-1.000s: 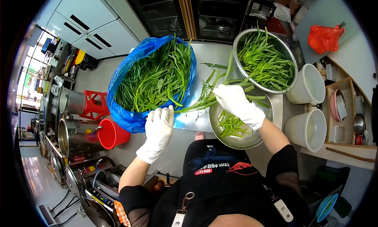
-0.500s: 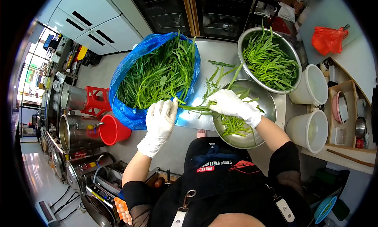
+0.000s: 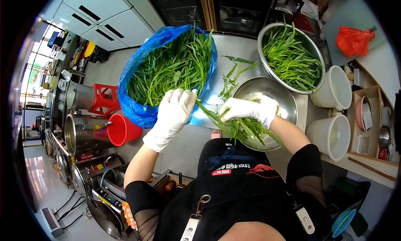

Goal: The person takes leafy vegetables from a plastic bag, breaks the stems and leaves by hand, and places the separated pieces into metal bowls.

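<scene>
My left hand, in a white glove, is closed in a pinch on the end of a leafy green stalk by the edge of the blue bag. The stalk runs across to my right hand, also gloved, which is wrapped round a small bunch of leafy greens. That bunch hangs over the near side of a steel bowl and partly hides its inside. To the left, the blue plastic bag is heaped with long narrow-leaved greens.
Another steel bowl at the back right holds more greens. Loose leafy sprigs lie on the metal table. White buckets stand to the right, a red bucket and red stool to the left.
The bunch in my right hand has swung down towards my body, its leaves now spread over the bowl's near side. My left hand has shifted slightly up and right. The view has moved a little.
</scene>
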